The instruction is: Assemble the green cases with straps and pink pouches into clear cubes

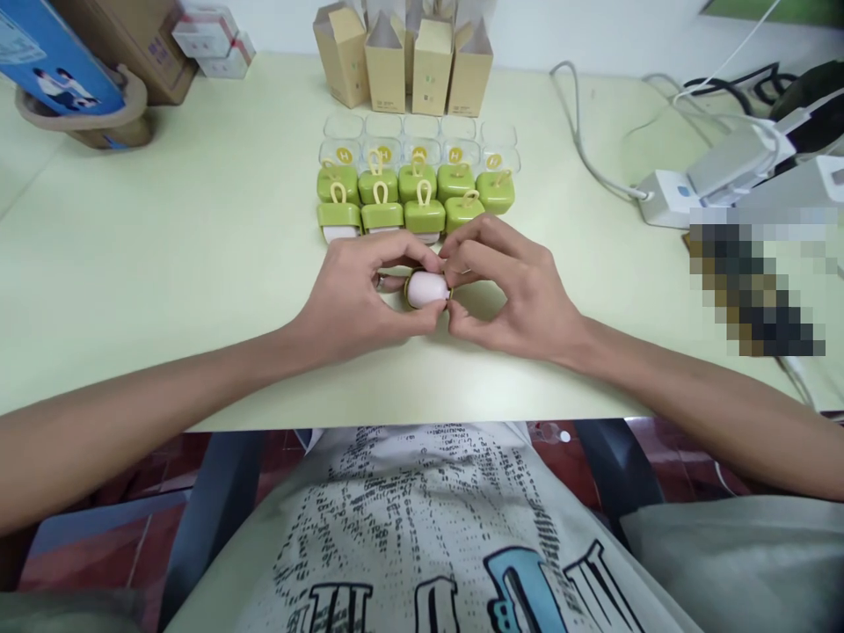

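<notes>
Between my two hands, just above the table, is a small white oval piece (427,289) with a dark yellowish rim. My left hand (375,290) pinches it from the left, thumb below and fingers above. At its right end, the thumb and fingertips of my right hand (511,286) are closed on its edge. Right behind my hands stand two rows of green cases (424,215) with pale yellow loops on top; some in the front row show white undersides. Behind these lie clear plastic covers (419,154) with yellow round labels.
Open cardboard boxes (432,70) stand at the back of the table (198,264). A basket (83,114), a brown carton (141,44) and small white boxes (214,40) are at the back left. White adapters (673,198) and cables lie at the right.
</notes>
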The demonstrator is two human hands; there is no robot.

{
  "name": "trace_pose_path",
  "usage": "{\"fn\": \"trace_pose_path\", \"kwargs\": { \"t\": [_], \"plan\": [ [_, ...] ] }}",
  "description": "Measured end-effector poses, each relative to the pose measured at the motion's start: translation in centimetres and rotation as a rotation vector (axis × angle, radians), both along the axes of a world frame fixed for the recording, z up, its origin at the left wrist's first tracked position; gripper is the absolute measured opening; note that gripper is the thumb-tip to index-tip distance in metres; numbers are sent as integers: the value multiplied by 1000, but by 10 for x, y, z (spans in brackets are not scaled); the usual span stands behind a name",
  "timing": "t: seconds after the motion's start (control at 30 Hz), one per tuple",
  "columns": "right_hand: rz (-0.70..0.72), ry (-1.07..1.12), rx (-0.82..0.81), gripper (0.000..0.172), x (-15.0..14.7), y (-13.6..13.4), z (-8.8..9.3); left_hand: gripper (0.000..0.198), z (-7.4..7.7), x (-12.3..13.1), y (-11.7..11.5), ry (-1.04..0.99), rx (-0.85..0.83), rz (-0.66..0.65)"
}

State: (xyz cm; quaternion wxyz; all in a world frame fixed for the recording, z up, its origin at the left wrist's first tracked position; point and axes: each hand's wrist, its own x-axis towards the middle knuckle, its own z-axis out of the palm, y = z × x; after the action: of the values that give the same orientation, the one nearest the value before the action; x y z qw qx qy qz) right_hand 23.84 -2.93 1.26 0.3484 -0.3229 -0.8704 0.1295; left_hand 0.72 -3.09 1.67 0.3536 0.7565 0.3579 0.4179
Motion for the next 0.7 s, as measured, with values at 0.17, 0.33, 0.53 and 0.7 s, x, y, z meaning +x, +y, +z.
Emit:
{"fn": "trace_pose_path", "kwargs": {
  "t": [0.17,0.33,0.53,0.7],
  "plan": [
    [30,22,4,17,1,1,-3,24,-3,1,0,-16,29,21],
    [57,60,59,17,2,3,-9,26,-6,0,3,43,186,-6],
    [89,71,7,27,5,7,-8,25,-9,-6,9,6,79,-42],
    [87,73,-39,49,7,10,-9,39,-12,-8,13,-92,8,-50]
  ]
}}
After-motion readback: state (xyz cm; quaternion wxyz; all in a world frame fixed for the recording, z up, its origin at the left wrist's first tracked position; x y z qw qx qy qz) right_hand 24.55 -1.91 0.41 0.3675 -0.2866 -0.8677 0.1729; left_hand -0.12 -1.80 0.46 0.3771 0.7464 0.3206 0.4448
